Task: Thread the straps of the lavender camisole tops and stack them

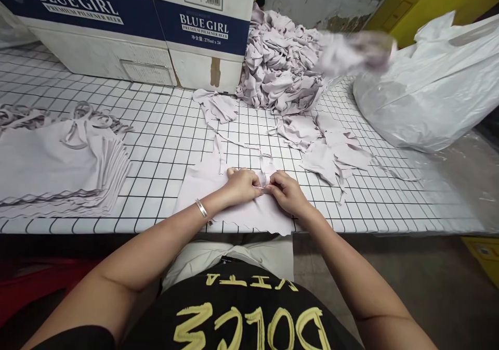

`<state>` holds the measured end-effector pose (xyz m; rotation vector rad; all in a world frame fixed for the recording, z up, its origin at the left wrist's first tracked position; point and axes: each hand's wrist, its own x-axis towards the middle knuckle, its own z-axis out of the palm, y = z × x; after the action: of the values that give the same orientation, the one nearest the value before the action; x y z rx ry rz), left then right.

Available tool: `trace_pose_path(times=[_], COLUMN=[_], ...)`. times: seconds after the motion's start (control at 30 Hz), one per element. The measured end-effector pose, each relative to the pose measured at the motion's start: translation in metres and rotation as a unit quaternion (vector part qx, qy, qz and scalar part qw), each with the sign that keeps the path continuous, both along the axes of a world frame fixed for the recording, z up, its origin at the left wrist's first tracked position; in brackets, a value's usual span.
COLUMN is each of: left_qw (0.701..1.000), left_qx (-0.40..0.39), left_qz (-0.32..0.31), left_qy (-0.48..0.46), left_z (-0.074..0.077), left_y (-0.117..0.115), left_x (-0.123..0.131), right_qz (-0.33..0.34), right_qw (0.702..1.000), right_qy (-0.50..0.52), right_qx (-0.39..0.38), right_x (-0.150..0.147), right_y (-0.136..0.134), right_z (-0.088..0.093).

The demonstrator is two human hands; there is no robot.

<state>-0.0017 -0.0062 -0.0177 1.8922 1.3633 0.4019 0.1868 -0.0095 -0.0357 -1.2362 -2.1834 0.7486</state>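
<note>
A pale pink garment (197,186) with thin straps lies flat at the table's front edge, before my body. My left hand (242,186) rests across it, thumb and fingers closed on the garment's upper edge near the base of a strap. Close beside it on the right, my right hand (288,194) pinches the same edge, its fingertips almost meeting the left thumb. A looped strap (266,163) rises between the hands. The small part inside the fingertips is hidden.
On the left is a neat stack of similar garments (66,163). Behind stand a beer carton (136,38) and a large heap of pink pieces (276,64). Loose pieces (331,152) lie right, near a white plastic bag (424,95). Something pink (354,53) blurs above the heap.
</note>
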Motion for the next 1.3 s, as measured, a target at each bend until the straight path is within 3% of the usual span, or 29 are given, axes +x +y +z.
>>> trace_pose_path(times=[0.33, 0.57, 0.73, 0.97, 1.03, 1.1, 1.2, 1.3], left_qw=[1.0, 0.999, 1.0, 0.998, 0.998, 0.999, 0.998, 0.995], left_qx=[0.0, 0.007, 0.0, 0.028, 0.03, 0.04, 0.064, 0.095], left_qz=[0.0, 0.0, -0.017, 0.025, 0.026, 0.01, -0.021, -0.033], left_qy=[0.006, 0.034, -0.011, -0.042, -0.038, -0.022, 0.002, 0.023], left_z=[0.001, 0.003, 0.001, -0.005, -0.007, -0.009, -0.014, -0.017], left_y=[-0.001, 0.001, -0.001, -0.001, 0.0, 0.0, 0.0, -0.003], left_x=[0.001, 0.001, -0.004, -0.002, -0.003, -0.004, -0.003, -0.002], right_qz=[0.008, 0.014, -0.004, -0.067, -0.082, -0.079, -0.081, -0.127], right_qw=[1.0, 0.997, 0.999, 0.994, 0.99, 0.975, 0.917, 0.866], right_qy=[-0.009, 0.008, 0.02, 0.082, 0.108, 0.161, 0.277, 0.357], right_qx=[0.006, 0.076, 0.043, 0.01, -0.033, -0.128, -0.275, -0.326], right_x=[-0.003, -0.012, -0.007, -0.018, -0.021, -0.024, -0.032, -0.044], right_y=[-0.001, -0.001, 0.0, -0.004, -0.003, 0.001, 0.016, 0.04], right_z=[0.0, -0.006, -0.005, -0.009, -0.006, 0.002, 0.018, 0.027])
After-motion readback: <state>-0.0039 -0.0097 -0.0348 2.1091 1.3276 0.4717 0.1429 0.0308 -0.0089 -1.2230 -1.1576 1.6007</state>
